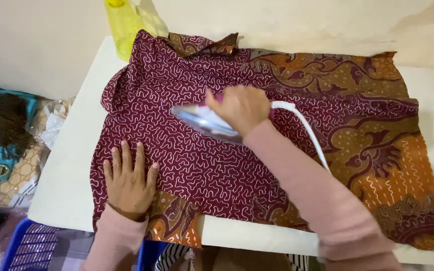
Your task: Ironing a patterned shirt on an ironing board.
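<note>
Iron (204,122): positioned on the patterned shirt (192,150), near the centre of the white padded board (71,165). Its long axis runs left to right with a slight tilt, the pointed tip directed toward the left and marginally far side. The body appears motion-blurred; the soleplate faces down against the maroon section of the cloth. A white cord (307,130) exits the rear of the iron and runs right and near, across the pink sleeve (322,200).

Right hand (242,108): fingers closed fully around the pink handle of the iron, knuckles uppermost, covering the handle's rear portion.

Left hand (129,178): laid flat, palm down, fingers extended and slightly spread, pointing toward the far side. It grasps nothing; it presses on the maroon cloth near the left near edge of the shirt, just beside and nearer than the iron's tip.

Shirt: spread across the board, collar at the far side, maroon squiggle pattern on the left, orange and brown pattern on the right.

Yellow spray bottle (121,25): upright at the far left corner of the board. Blue basket (26,248): near left, below the board.
</note>
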